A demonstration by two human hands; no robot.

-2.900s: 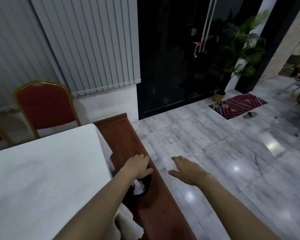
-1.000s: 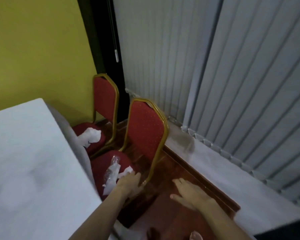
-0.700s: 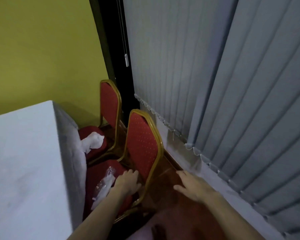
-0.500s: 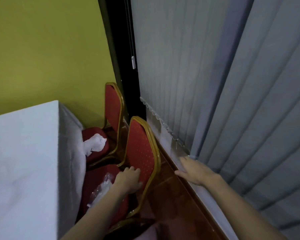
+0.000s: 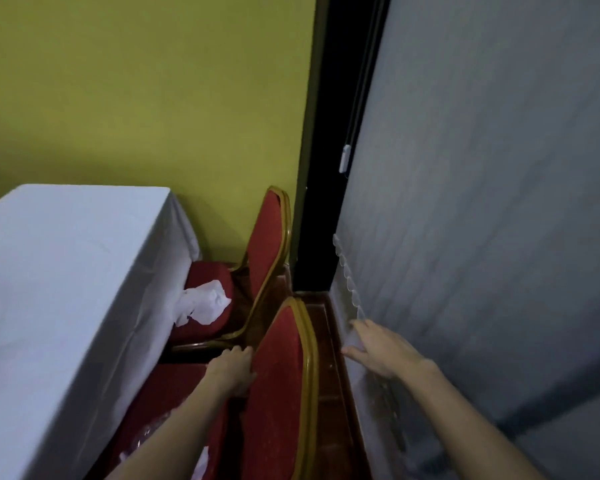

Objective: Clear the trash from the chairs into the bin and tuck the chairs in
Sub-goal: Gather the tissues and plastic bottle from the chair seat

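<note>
Two red chairs with gold frames stand between the table and the blinds. The near chair (image 5: 284, 386) has clear plastic and white paper trash (image 5: 146, 441) on its seat, mostly hidden under my left forearm. The far chair (image 5: 267, 244) holds a crumpled white tissue (image 5: 203, 303) on its seat. My left hand (image 5: 232, 370) rests at the front face of the near chair's backrest, fingers bent, nothing visibly in it. My right hand (image 5: 381, 348) is spread flat against the grey vertical blinds (image 5: 482, 202). No bin is in view.
A table under a white cloth (image 5: 59, 289) fills the left side, its edge close to both seats. A yellow wall (image 5: 136, 98) closes the far end. A narrow strip of reddish wooden floor (image 5: 329, 393) runs between the chairs and the blinds.
The view has swung from the open tiled floor to this corner and moved along the chairs. My left hand slid from the near seat's trash toward the backrest; my right hand went to the blinds.
</note>
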